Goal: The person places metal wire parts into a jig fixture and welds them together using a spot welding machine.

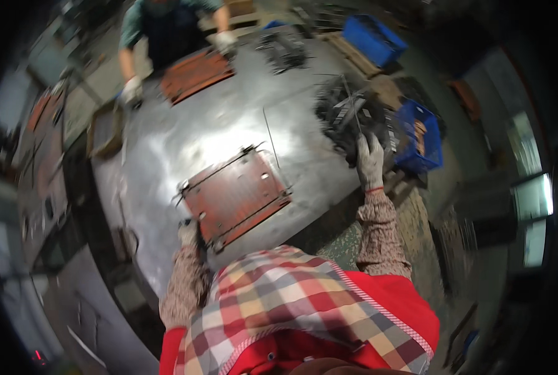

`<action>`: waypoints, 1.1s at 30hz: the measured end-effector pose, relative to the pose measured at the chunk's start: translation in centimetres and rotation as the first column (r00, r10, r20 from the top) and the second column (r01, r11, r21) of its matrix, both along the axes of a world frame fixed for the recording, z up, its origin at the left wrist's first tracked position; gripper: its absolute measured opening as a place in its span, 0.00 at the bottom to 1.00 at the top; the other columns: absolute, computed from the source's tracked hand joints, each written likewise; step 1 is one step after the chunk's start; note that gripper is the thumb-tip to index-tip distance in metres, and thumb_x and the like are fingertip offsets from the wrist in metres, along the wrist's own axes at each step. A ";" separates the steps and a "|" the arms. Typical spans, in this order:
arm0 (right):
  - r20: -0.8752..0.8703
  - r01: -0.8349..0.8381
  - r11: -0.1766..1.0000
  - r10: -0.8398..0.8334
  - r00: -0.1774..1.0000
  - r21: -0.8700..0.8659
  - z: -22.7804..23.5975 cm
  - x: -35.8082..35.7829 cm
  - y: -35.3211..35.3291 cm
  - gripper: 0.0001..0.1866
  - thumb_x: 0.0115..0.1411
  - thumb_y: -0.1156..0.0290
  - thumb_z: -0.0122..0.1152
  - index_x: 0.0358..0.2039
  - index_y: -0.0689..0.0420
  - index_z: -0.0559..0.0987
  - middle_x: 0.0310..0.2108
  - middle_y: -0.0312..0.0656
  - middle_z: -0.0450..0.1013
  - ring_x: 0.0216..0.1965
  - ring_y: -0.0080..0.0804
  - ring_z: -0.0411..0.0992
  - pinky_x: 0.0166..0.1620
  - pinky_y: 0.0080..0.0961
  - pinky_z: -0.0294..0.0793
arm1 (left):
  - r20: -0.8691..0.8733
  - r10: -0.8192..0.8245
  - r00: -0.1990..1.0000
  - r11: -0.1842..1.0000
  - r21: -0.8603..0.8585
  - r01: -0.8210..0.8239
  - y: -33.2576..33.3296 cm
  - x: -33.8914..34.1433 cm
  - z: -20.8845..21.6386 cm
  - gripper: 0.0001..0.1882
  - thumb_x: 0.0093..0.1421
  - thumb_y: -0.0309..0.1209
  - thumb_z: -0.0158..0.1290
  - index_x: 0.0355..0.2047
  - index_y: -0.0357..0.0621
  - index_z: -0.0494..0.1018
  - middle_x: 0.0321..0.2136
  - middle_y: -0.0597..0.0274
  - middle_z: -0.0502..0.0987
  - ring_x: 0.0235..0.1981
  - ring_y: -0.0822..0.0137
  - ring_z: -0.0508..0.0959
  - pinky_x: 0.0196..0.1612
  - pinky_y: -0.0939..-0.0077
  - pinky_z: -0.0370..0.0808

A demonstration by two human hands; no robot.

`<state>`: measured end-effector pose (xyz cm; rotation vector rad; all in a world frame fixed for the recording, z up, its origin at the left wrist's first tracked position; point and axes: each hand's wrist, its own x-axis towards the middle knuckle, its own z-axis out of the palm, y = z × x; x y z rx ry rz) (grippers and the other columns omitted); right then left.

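Note:
A rust-red rectangular metal plate (234, 194) lies on the grey metal table, with dark rods along its two long edges and small holes in it. My left hand (189, 234), in a light glove, is at the plate's near left corner. Its fingers are closed around something small and dark that I cannot make out. Over on the right, my gloved right hand (370, 164) reaches to a heap of black metal parts (347, 115). A thin metal rod (352, 103) runs from its fingertips across the heap. Another thin rod (271, 137) lies beyond the plate.
Across the metal table (166, 147), a gloved co-worker handles another red plate (197, 75). More dark parts (284, 50) lie at the far edge. Blue bins (374, 40) stand along the right; the nearer blue bin (418, 137) holds brownish pieces. A shallow tray (106, 130) sits left.

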<state>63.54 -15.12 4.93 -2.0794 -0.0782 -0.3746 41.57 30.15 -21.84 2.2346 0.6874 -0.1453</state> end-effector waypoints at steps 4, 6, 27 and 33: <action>-0.125 -0.172 0.982 0.162 0.979 -0.073 -0.8 -3.1 6.2 0.11 0.64 0.65 0.51 0.40 0.60 0.74 0.22 0.49 0.71 0.19 0.44 0.70 0.24 0.34 0.68 | -0.078 0.542 0.837 0.769 -0.357 -0.531 -4.4 2.4 9.1 0.16 0.50 0.39 0.55 0.33 0.39 0.71 0.23 0.58 0.74 0.23 0.63 0.73 0.29 0.67 0.70; 0.130 -0.169 0.943 0.213 0.968 -0.288 -1.2 -3.3 7.7 0.11 0.64 0.65 0.51 0.40 0.58 0.74 0.24 0.52 0.72 0.23 0.48 0.72 0.27 0.37 0.70 | -0.126 0.529 0.840 0.775 -0.331 -0.538 -4.4 1.9 10.7 0.17 0.50 0.39 0.55 0.34 0.38 0.72 0.24 0.57 0.75 0.23 0.63 0.73 0.29 0.67 0.70; 0.042 -0.069 0.670 0.148 0.988 -0.739 -0.7 -3.9 10.3 0.14 0.64 0.63 0.47 0.46 0.53 0.73 0.20 0.51 0.73 0.23 0.51 0.74 0.29 0.43 0.73 | -0.147 0.538 0.830 0.738 -0.394 -0.548 -3.8 0.7 9.6 0.18 0.53 0.41 0.55 0.37 0.39 0.71 0.26 0.56 0.75 0.26 0.60 0.74 0.33 0.64 0.72; 0.187 -0.099 0.762 0.279 0.942 -0.640 -3.3 -5.4 11.6 0.14 0.63 0.67 0.50 0.47 0.57 0.71 0.23 0.50 0.74 0.22 0.50 0.74 0.26 0.38 0.73 | -0.128 0.516 0.847 0.759 -0.390 -0.522 -3.8 0.2 9.6 0.18 0.53 0.40 0.55 0.38 0.39 0.71 0.27 0.56 0.75 0.28 0.60 0.75 0.34 0.65 0.72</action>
